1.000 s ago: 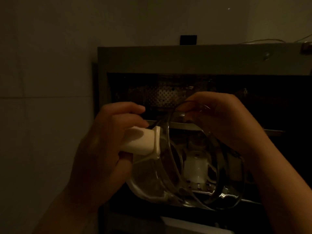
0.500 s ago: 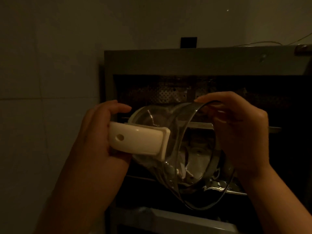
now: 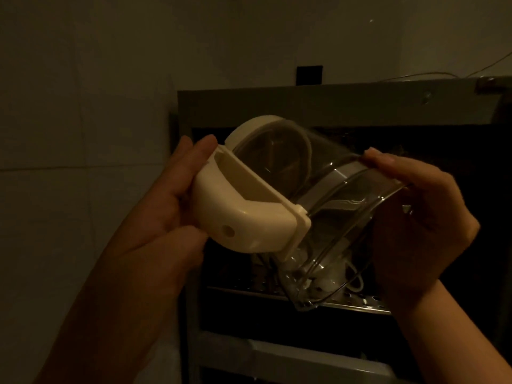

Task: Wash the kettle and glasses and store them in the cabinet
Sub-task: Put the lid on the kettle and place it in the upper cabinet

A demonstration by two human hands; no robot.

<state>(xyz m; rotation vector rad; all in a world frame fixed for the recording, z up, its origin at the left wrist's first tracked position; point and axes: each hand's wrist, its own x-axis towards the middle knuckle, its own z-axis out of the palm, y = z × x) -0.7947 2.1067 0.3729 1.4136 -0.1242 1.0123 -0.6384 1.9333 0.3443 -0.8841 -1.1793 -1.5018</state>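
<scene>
We see a clear glass kettle [image 3: 327, 206] with a cream plastic handle [image 3: 243, 217] and cream base ring, tipped on its side in mid-air in front of the open cabinet [image 3: 304, 103]. Left hand [image 3: 163, 212] grips the handle, fingers behind it and thumb below. Right hand [image 3: 415, 217] pinches the glass rim at the top edge. Perforated metal shelf [image 3: 360, 302] sits below the kettle. Lighting dim.

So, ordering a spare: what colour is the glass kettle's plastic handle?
Cream-white plastic handle, clearest in the head view.
</scene>
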